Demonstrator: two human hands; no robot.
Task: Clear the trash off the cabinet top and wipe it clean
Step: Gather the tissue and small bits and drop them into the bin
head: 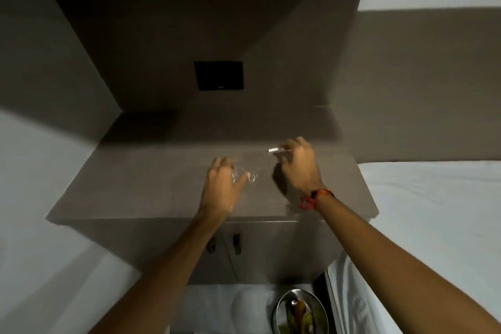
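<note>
The brown cabinet top (151,184) fills the middle of the head view. My left hand (222,187) rests on it with fingers closed around a crumpled piece of clear plastic wrap (245,175) that glints beside the thumb. My right hand (298,165) hovers just to the right, a red thread band on its wrist, and pinches a small white stick-like scrap (273,150) between its fingertips. The scrap pokes out to the left, just above the surface.
A black square panel (218,75) sits on the back wall of the niche. A white bed (433,211) lies to the right. On the floor below the cabinet doors (257,249) stands a metal bowl (299,312) with food scraps, next to a white object (248,304).
</note>
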